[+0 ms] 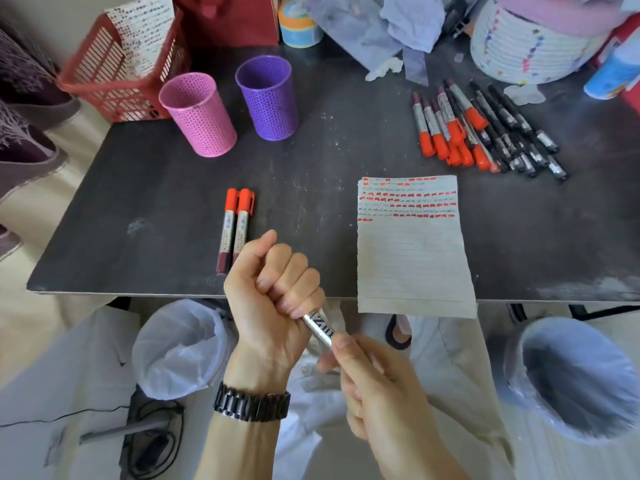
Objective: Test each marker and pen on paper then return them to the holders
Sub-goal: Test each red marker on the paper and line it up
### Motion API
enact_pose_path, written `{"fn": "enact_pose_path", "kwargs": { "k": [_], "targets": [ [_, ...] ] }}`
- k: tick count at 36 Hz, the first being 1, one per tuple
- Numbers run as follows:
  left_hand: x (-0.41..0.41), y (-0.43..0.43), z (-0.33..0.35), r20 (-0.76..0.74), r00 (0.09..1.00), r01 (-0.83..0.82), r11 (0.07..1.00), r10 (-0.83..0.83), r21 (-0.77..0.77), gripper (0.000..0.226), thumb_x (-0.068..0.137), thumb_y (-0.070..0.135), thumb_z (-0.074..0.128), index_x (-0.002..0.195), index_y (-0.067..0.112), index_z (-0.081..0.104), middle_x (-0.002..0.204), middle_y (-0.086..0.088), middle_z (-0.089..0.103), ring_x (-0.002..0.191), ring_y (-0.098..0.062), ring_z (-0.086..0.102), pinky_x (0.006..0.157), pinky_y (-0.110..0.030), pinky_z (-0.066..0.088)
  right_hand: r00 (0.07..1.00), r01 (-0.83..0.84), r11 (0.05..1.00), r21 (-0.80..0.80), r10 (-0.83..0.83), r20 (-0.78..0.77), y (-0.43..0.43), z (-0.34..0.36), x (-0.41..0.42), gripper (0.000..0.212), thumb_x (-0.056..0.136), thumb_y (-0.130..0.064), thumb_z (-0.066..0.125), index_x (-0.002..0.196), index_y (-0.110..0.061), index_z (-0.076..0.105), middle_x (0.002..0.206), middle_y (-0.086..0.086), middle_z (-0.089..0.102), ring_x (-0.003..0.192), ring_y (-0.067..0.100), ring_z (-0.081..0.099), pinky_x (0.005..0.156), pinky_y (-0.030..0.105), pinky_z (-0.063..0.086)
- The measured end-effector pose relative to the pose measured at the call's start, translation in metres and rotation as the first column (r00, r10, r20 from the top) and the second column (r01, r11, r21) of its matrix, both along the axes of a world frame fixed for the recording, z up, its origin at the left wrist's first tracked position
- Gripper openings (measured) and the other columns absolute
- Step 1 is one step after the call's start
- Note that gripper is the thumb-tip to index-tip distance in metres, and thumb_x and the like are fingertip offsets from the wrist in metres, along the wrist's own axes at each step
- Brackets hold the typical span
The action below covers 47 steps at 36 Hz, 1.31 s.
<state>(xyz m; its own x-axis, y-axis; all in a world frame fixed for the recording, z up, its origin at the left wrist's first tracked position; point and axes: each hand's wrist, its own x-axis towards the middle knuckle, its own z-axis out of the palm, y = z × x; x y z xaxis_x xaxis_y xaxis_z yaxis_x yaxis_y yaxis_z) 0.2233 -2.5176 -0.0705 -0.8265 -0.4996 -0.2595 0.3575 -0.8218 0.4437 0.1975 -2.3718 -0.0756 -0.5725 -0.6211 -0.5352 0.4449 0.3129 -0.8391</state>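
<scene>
A red mesh basket [114, 81] sits at the bench's [173, 202] far left, with a pink holder [199, 114] and a purple holder [267, 98] standing just beside it, both upright. Nearer the front edge two orange-capped markers [235, 225] lie side by side, touching. Below the edge, the left hand [273, 299], a dark watch [251, 403] on its wrist, is fisted round one end of a silver marker [320, 329], while the right hand [367, 379] pinches the other end. The lined paper [412, 258], its top rows filled with orange dashes, overhangs the front edge. Far right lies a heap of orange and black markers [485, 128].
</scene>
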Motion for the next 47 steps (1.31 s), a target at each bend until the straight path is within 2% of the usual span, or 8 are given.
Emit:
{"fn": "enact_pose_path", "kwargs": {
  "k": [6,12,18,23,26,30,37,47],
  "targets": [
    [0.011,-0.012,0.004,0.068,0.994,-0.082,0.993,0.088,-0.086,0.055,0.093,0.028,0.051,0.045,0.025,0.023,0.041,0.008,0.017,0.034,-0.008,0.015,0.033,-0.022,0.017,0.905,-0.222,0.975,0.008,0.209,-0.372,-0.007,0.008,-0.023,0.024,0.097,-0.049,0.053,0.086,-0.036,0.069,0.055,-0.005,0.061,0.052,0.004,0.051,0.057,0.015,0.037],
    [0.024,-0.026,-0.005,0.132,0.956,-0.255,0.965,0.261,-0.060,0.049,0.091,0.028,0.051,0.048,0.022,0.030,0.044,0.008,0.018,0.036,-0.008,0.018,0.034,-0.022,0.022,0.855,-0.264,0.960,0.090,0.276,-0.439,-0.017,0.016,-0.029,0.016,0.097,-0.032,0.061,0.094,-0.047,0.062,0.071,-0.006,0.076,0.049,0.002,0.050,0.054,0.012,0.034],
    [0.028,-0.042,-0.003,0.211,0.924,-0.295,0.946,0.317,-0.132,0.035,0.088,0.032,0.057,0.060,0.023,0.040,0.053,0.008,0.016,0.041,-0.008,0.016,0.037,-0.021,0.025,0.546,-0.428,0.808,0.404,0.588,-0.597,-0.036,0.026,-0.037,0.029,0.081,-0.072,0.042,0.109,-0.064,0.044,0.084,-0.041,0.066,0.082,-0.009,0.063,0.082,0.021,0.051],
    [0.027,-0.056,0.001,0.280,0.879,-0.319,0.912,0.386,-0.256,0.034,0.081,0.036,0.062,0.061,0.022,0.039,0.055,0.004,0.018,0.041,-0.012,0.018,0.037,-0.024,0.024,0.319,-0.378,0.780,0.498,0.615,-0.721,-0.060,0.023,-0.038,0.032,0.088,-0.072,0.044,0.116,-0.057,0.044,0.103,-0.032,0.063,0.097,0.000,0.058,0.079,0.011,0.045],
    [0.030,-0.065,0.003,0.301,0.839,-0.266,0.823,0.454,-0.501,0.028,0.088,0.040,0.056,0.076,0.015,0.050,0.065,-0.009,0.047,0.049,-0.024,0.050,0.045,-0.027,0.042,0.258,-0.388,0.745,0.542,0.653,-0.712,-0.075,0.021,-0.041,0.027,0.093,-0.064,0.049,0.112,-0.051,0.063,0.107,-0.025,0.059,0.105,-0.001,0.051,0.081,0.004,0.034],
    [0.044,-0.082,-0.010,0.319,0.752,-0.126,0.601,0.576,-0.789,0.025,0.097,0.050,0.044,0.116,0.038,0.055,0.113,0.009,0.069,0.108,-0.011,0.067,0.084,-0.028,0.053,0.328,-0.311,0.839,0.446,0.536,-0.778,-0.088,0.016,-0.056,0.010,0.093,-0.046,0.064,0.097,-0.042,0.072,0.088,-0.014,0.060,0.082,0.004,0.056,0.072,0.010,0.038],
    [0.052,-0.100,-0.051,0.401,0.536,0.511,0.092,0.743,-0.854,0.043,0.104,0.044,0.040,0.144,0.032,0.049,0.148,0.015,0.048,0.142,-0.004,0.035,0.117,-0.030,0.028,0.456,-0.223,0.882,0.415,0.471,-0.755,-0.128,-0.004,-0.081,0.014,0.100,-0.040,0.057,0.096,-0.030,0.067,0.076,-0.012,0.068,0.085,0.016,0.066,0.072,0.032,0.044],
    [0.043,-0.094,-0.061,0.431,0.370,0.796,-0.042,0.823,-0.603,0.060,0.100,0.053,0.013,0.152,0.039,0.039,0.160,0.013,0.035,0.151,-0.013,0.026,0.121,-0.048,0.021,0.512,-0.253,0.878,0.406,0.478,-0.714,-0.163,-0.024,-0.069,0.017,0.096,-0.035,0.062,0.112,-0.034,0.068,0.082,-0.011,0.077,0.087,0.010,0.072,0.083,0.028,0.052]
  ]
}}
